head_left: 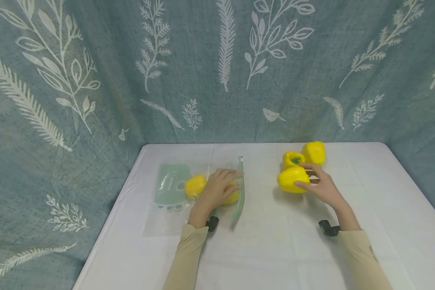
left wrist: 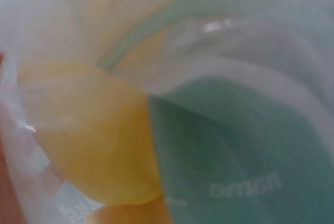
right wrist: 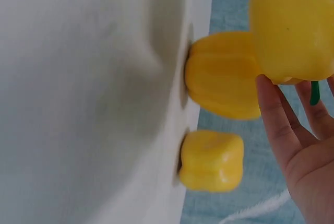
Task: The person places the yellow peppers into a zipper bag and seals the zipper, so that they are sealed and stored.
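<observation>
A clear zip bag [head_left: 172,183] with a green printed panel lies flat at the left of the table, its green zip strip [head_left: 241,189] toward the right. Two yellow bell peppers are inside it: one left of my hand [head_left: 195,186], the other [head_left: 232,196] partly under my fingers. My left hand [head_left: 219,187] grips the bag near its mouth; the left wrist view shows the film and a yellow pepper [left wrist: 104,145] close up, blurred. Above the table, my right hand [head_left: 324,187] holds another yellow bell pepper [head_left: 293,179] on its side, green stem [right wrist: 314,93] toward the palm.
Beyond the right hand, two more yellow bell peppers stand on the white cloth: one [head_left: 290,158] just behind the held one, another [head_left: 313,153] near the back edge. A blue-green curtain [head_left: 210,117] with white leaf prints hangs behind the table [head_left: 268,249].
</observation>
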The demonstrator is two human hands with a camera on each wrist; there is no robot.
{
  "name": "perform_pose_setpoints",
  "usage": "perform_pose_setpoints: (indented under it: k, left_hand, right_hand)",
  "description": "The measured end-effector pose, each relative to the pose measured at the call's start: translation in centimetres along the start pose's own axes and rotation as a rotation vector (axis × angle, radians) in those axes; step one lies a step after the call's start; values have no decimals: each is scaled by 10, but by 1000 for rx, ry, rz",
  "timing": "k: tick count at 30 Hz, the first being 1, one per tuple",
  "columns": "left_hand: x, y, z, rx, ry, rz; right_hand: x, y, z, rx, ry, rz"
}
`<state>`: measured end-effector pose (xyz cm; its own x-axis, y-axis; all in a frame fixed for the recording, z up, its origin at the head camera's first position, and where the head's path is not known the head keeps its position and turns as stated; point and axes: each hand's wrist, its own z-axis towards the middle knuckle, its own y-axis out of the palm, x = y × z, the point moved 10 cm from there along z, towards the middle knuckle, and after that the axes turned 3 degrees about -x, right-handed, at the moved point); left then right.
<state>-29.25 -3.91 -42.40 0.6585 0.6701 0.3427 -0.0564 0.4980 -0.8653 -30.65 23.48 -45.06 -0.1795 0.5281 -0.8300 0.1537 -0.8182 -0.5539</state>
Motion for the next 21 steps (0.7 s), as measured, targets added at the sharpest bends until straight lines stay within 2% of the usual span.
perform_pose_setpoints:
  k: [13, 21]
  left_hand:
    - [1, -2, 0, 4, 4, 1]
    - [1, -3, -1, 12, -1, 1]
  right_hand:
    - [-8, 27, 18, -23, -29, 66]
    - [-13, 43, 28, -30, -18, 97]
